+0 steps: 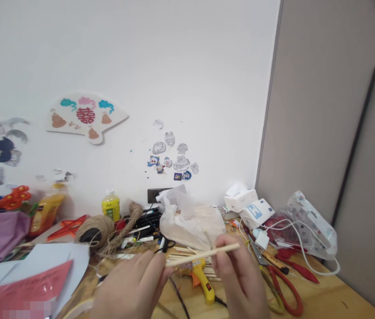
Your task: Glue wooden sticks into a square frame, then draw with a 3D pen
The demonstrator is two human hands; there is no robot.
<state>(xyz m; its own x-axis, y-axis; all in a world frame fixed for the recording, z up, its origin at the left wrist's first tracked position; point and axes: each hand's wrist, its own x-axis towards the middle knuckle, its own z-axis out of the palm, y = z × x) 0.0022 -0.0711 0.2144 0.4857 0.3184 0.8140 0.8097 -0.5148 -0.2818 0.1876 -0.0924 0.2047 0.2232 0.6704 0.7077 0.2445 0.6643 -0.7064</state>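
Observation:
My left hand (130, 288) and my right hand (240, 277) hold one thin wooden stick (203, 254) between them, above the desk. The left fingers pinch its left end, and the right fingers grip it near the right end, which pokes out past them. Under the stick lies a yellow glue gun (203, 277) with an orange trigger, beside a small pile of more wooden sticks (187, 253). Right behind them sits a crumpled clear plastic bag (189, 221).
Red-handled scissors (285, 288) and a white cable (302, 248) lie to the right on the wooden desk (333, 301). A twine ball (96, 230), a yellow bottle (110, 206), white boxes (247, 204), red and blue paper (41, 279) crowd the desk. The wall is close behind.

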